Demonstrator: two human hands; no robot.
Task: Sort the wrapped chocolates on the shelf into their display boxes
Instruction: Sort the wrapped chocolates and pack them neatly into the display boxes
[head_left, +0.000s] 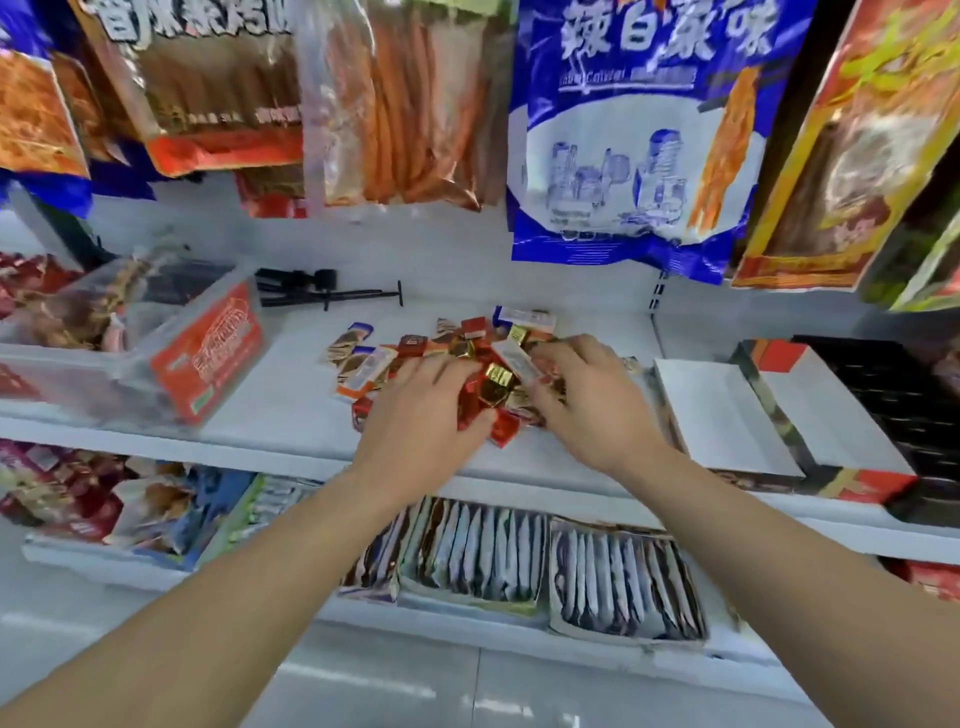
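Observation:
A heap of wrapped chocolates (415, 345) in red, gold and white-blue foils lies on the white shelf (291, 405) in the middle of the head view. My left hand (421, 415) lies over the heap's left part, fingers curled around several red pieces. My right hand (587, 400) reaches in from the right, its fingertips pinching a long white wrapped bar (511, 358) above a gold piece (496, 384). Two open display boxes (727, 415) with white insides stand to the right of the heap. The nearer one shows nothing inside.
A clear plastic tub (135, 343) with a red label stands at the left on the same shelf. Black hooks (311, 293) lie at the back. Snack bags (623, 135) hang above. Sachet boxes (545, 566) fill the lower shelf. A black tray (898, 395) is at far right.

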